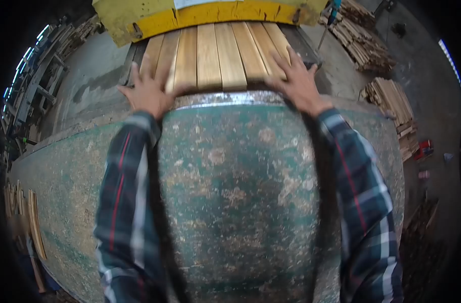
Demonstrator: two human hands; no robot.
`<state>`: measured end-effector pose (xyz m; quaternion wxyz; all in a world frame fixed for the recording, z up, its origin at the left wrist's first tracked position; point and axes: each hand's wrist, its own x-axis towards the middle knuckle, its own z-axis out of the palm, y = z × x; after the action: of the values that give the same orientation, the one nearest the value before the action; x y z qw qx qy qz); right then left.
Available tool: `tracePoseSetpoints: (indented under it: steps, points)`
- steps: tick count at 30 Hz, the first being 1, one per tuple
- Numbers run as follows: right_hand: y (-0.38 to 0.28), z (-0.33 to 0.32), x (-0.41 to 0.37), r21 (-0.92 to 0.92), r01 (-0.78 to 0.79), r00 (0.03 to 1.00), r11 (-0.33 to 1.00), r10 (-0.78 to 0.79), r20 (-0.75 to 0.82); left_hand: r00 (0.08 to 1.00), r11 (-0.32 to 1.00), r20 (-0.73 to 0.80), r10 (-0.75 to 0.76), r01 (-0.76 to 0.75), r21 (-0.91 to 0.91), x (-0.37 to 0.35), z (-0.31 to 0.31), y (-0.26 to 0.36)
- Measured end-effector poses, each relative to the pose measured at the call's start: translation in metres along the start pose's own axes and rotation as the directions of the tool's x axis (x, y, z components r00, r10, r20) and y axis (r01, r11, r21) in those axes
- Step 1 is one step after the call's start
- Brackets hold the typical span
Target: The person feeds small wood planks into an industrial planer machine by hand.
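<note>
Several light wooden boards point(208, 58) lie side by side, their far ends running under a yellow machine hood point(215, 17). My left hand point(152, 90) is spread over the near end of the leftmost boards, slightly blurred. On the other side, my right hand point(300, 85) has its fingers apart at the near end of the rightmost boards. Both arms reach forward in plaid sleeves across a worn green table point(235, 192). A shiny metal strip point(225, 98) edges the table just before the boards.
Stacked wood point(392, 108) stands to the right of the table, with another pile of boards point(359, 43) farther back. At the lower left, upright wood strips point(34, 222) lean by the table edge. A metal frame point(38, 96) runs along the far left.
</note>
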<state>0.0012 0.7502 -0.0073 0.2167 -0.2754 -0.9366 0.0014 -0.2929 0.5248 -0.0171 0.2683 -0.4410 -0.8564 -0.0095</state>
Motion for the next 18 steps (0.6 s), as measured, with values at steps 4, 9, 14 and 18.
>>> tracePoseSetpoints:
  steps: [4,9,14,18]
  points:
    - [-0.046,-0.055,0.019,0.284,0.169,0.956,0.944,-0.087,-0.279,0.961,0.831,-0.057,-0.271,0.203,-0.518,-0.001,-0.062,-0.018]
    - [-0.119,-0.133,-0.201,0.648,0.287,0.949,0.705,-0.300,-0.094,0.986,0.903,0.124,0.111,-0.048,-0.427,-0.258,-0.215,-0.027]
    - [-0.229,-0.213,-0.383,0.884,-0.210,0.952,0.417,-0.119,0.282,0.844,0.714,0.401,-0.357,0.523,-0.466,-0.477,-0.342,-0.031]
    - [-0.291,-0.225,-0.437,0.885,-0.333,0.941,0.326,0.054,0.334,0.753,0.572,0.434,-0.495,0.658,-0.490,-0.554,-0.392,-0.034]
